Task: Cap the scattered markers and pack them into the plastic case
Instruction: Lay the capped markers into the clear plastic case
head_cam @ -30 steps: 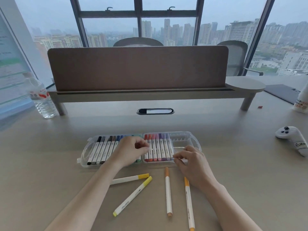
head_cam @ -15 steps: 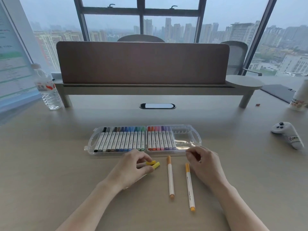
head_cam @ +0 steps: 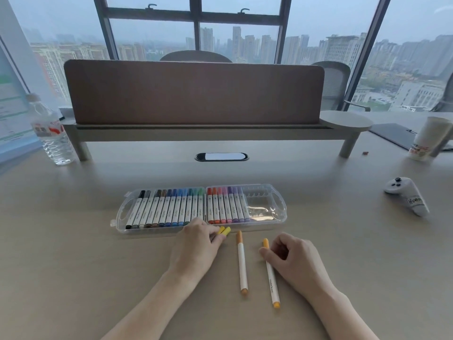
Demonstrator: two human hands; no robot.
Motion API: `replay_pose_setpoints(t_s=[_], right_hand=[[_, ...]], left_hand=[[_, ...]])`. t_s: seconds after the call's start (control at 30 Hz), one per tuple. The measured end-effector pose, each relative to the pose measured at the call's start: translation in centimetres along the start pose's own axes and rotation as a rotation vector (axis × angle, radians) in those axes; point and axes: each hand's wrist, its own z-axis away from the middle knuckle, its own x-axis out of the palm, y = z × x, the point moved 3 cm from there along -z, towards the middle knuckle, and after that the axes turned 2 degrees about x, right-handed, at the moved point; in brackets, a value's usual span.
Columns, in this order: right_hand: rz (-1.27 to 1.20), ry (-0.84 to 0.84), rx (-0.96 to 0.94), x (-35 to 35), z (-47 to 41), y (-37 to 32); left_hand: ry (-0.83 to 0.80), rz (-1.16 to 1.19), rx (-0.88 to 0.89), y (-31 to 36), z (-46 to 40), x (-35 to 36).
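The clear plastic case lies open on the desk, its left half full of capped markers and its right half holding several red-to-purple ones. Just in front of it my left hand grips two yellow-capped markers; only their caps stick out past my fingers. An orange-capped marker lies loose between my hands. My right hand pinches the upper part of a second orange marker, which still lies on the desk.
A water bottle stands at the back left by a desk shelf with a brown divider. A white controller lies at the right, a paper cup behind it. A cable port sits mid-desk.
Both hands left the case and came down to the loose markers. The left hand gathered the two yellow markers; the right hand moved onto the right orange marker.
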Motion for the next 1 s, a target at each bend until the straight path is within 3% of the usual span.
replay_pose_setpoints(t_s=[0.43, 0.67, 0.87, 1.0], right_hand=[[0.025, -0.028, -0.07, 0.1, 0.5, -0.9], [0.034, -0.06, -0.031, 0.4, 0.8, -1.9], [0.106, -0.041, -0.119, 0.8, 0.7, -3.1], [0.204, -0.157, -0.144, 1.2, 0.6, -4.5]], left_hand=[[0.045, 0.041, -0.075, -0.2, 0.7, 0.0], [-0.02, 0.106, -0.085, -0.5, 1.3, 0.1], [-0.036, 0.09, -0.075, -1.2, 1.0, 0.1], [-0.026, 0.107, -0.084, -1.5, 1.0, 0.1]])
